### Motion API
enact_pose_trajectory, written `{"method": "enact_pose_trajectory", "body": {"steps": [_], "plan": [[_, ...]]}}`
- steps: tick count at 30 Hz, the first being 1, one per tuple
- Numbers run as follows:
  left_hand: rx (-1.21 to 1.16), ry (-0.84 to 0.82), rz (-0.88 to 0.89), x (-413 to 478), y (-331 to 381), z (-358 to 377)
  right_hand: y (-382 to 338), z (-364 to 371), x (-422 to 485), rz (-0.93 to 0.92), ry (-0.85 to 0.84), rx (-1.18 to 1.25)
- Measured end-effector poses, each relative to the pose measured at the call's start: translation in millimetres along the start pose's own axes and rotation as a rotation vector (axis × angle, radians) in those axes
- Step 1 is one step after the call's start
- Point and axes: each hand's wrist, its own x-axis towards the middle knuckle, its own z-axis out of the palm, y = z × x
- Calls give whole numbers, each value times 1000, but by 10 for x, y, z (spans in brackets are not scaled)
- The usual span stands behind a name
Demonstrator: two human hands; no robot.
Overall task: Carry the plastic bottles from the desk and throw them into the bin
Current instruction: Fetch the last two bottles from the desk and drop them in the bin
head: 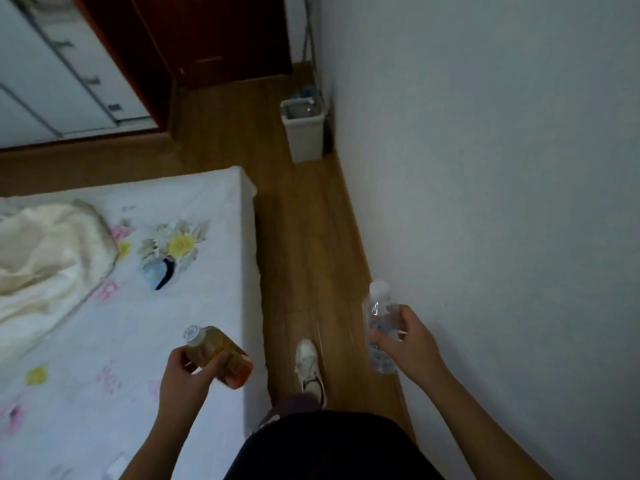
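Observation:
My left hand point(185, 377) grips an amber plastic bottle point(221, 351) with a white cap and an orange label, held low over the bed's edge. A clear plastic bottle point(379, 317) with a white cap is held upright in my right hand point(410, 341) near the wall. Far ahead on the floor, against the right wall, stands the grey bin point(306, 136), open at the top with a clear bottle showing inside. Both hands are well short of the bin.
A bed point(138, 306) with a flowered white sheet and a cream blanket point(45, 251) fills the left. A narrow wood-floor aisle point(304, 244) runs between bed and white wall point(502, 168). My white shoe point(308, 365) steps forward. A dark red wardrobe point(214, 39) stands beyond.

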Motion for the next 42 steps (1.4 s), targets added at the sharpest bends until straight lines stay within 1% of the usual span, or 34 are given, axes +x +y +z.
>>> {"method": "enact_pose_trajectory", "body": {"steps": [3,7,12,17,20,23,27,31,35,38,42], "plan": [[-53,98,-88,396,124,-76,-508,146,640,-53,-75,-31],[-78,109,-136,1078,529,-67,-985,266,1369,-54,-79,-53],[-71,8,-23,1987,1402,131,-1314,213,2091,4,-6,-37],[-107,-11,83,2864,2364,375,-1535,19,2855,81,58,-29],[-106,1,100,3391,2779,527,-1712,-56,3450,122,43,-54],[-103,28,67,3885,3074,658,-2007,-90,4143,122,19,-54],[-81,114,-15,4427,3418,745,-2697,-38,5068,57,-65,-55],[-115,209,-68,4876,3769,719,-3601,139,5919,-53,-206,-122],[-151,286,-116,5312,4055,639,-4475,340,6608,-139,-296,-138],[-170,301,-142,5761,4265,614,-4962,503,7090,-184,-336,-143],[-178,270,-145,6543,4598,627,-5313,653,7713,-180,-316,-176]]}}
